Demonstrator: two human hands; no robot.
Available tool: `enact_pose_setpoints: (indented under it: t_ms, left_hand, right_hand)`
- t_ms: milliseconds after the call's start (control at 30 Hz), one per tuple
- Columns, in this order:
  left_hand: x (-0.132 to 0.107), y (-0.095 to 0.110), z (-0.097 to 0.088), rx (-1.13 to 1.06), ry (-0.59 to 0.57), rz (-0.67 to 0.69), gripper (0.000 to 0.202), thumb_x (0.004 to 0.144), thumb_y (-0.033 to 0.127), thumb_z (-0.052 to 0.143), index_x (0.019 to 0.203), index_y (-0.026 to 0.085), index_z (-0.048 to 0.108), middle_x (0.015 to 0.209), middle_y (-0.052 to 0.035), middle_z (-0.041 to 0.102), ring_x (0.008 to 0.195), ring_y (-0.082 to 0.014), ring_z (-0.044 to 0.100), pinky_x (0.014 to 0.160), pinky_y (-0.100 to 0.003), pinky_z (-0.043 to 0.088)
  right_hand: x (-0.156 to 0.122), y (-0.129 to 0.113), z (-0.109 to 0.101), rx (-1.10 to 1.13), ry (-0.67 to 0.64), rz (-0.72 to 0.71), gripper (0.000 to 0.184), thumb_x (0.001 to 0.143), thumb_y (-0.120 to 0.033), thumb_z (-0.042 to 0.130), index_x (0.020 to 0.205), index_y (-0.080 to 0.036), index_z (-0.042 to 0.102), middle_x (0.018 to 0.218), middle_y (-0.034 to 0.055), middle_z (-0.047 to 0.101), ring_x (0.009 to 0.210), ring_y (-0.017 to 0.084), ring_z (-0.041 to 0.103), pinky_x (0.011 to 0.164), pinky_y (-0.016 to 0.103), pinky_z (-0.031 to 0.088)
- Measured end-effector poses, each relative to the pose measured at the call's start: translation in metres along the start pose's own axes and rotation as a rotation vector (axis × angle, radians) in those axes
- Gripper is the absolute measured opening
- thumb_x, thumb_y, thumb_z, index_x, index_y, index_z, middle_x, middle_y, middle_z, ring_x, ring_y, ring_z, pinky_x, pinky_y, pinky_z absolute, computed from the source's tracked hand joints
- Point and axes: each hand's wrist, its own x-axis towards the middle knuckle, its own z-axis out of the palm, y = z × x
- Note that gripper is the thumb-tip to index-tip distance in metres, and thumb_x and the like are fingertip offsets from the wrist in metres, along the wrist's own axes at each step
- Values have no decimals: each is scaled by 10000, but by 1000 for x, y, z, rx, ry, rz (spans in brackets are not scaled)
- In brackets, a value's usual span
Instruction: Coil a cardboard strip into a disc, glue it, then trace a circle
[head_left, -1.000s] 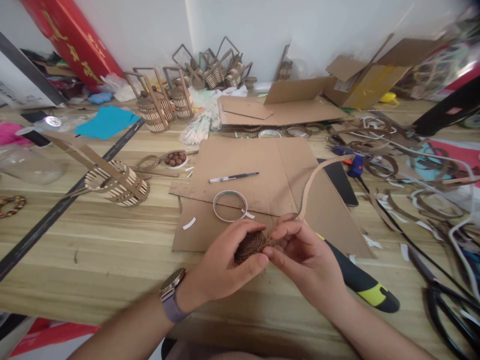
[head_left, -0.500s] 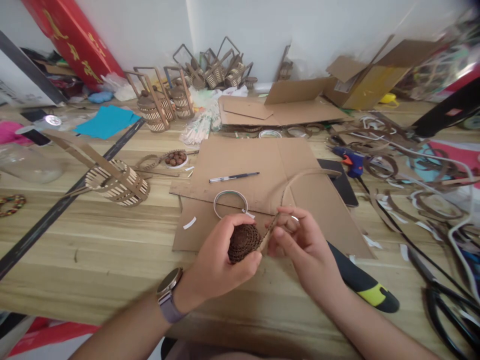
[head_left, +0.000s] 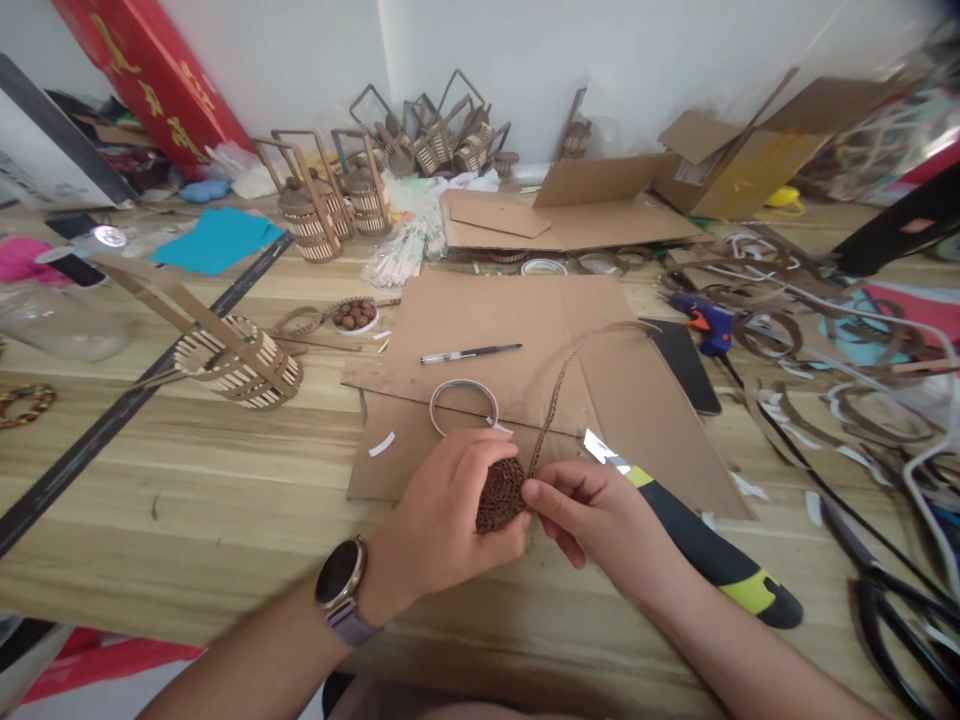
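Right there, above the near edge of the cardboard (head_left: 517, 305), sat the brown coil (head_left: 501, 495), its ridged face plain to see! The left grip (head_left: 450, 495) had it, fingers curled over the far side and thumb across the near one, a watch (head_left: 341, 575) strapped at the wrist behind. And the right grip (head_left: 600, 515), look, thumb and finger pressed together on the corrugated strip (head_left: 550, 405) just where it met the coil's edge! From that pinch the strip's loose length ran up and away, arching right over the cardboard. Just beyond the left knuckles lay a white ring (head_left: 433, 408), with a pen (head_left: 471, 353) farther off. Beside the right hand, a cutter (head_left: 697, 535) had its blade over the cardboard, its handle angling down onto the counter (head_left: 225, 540). Out left stood a slatted basket (head_left: 244, 370); far right, black-handled scissors (head_left: 874, 600)!
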Motion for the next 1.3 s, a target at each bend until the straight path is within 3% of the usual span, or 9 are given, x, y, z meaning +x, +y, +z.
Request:
enact_pose_setpoints:
  t_ms: [300,433,600,767,900,1067,1300]
  left_hand:
    - [0,-3,1,25,-30,256,459,769,184,620,1186,131,437,1145,-169,584,1082,-272,608,899,-422,563]
    - [-2,-4,-1,8,-69,294,469,781,200,635,1204,136,442,1185,-179,571,1110,-277,605,909,-420,564]
    - [-1,-6,-2,-37,-8,206,555,813,259,705,1267,163,400,1316,-216,506,1263,-308,522,1015,-475,500]
    - [-1,-7,1,-113,71,36,806,745,484,779,1359,198,342,1339,-205,508,1269,-332,516,1031,-516,477]
    - [-1,-4,2,-125,57,-24,738,746,338,796,1339,212,376,1245,-152,578,1178,-307,581,990,-481,507]
    - [0,-3,-4,-147,-37,-69,722,695,262,779,1309,210,402,1211,-132,607,1138,-301,605,979,-473,510]
    - [0,-5,-9,-212,-194,23,730,705,292,770,1321,212,387,1238,-133,612,1148,-309,607,992,-472,502]
  right_hand:
    - [2,-3,-10,27,-104,75,523,693,-651,679,526,-187,505,487,-34,522,358,66,447,389,227,256]
    - [3,-5,-11,65,-162,102,543,652,-674,712,537,-177,527,503,-29,541,372,70,469,399,229,272]
    - [3,-3,-10,141,-108,4,526,690,-648,716,561,-176,523,490,-43,531,375,64,466,413,223,290]
    - [3,1,-5,276,-24,-24,516,674,-622,753,571,-167,532,515,-48,536,393,61,488,425,216,320]
    - [5,4,-2,301,-56,3,524,664,-634,755,578,-160,548,513,-38,554,409,66,497,445,221,334]
    - [5,1,-8,251,-152,6,526,667,-634,754,573,-155,556,514,-36,549,393,51,436,431,226,270]
    - [5,2,-21,129,-252,55,567,639,-687,739,560,-163,539,452,-48,500,373,51,397,409,225,211]
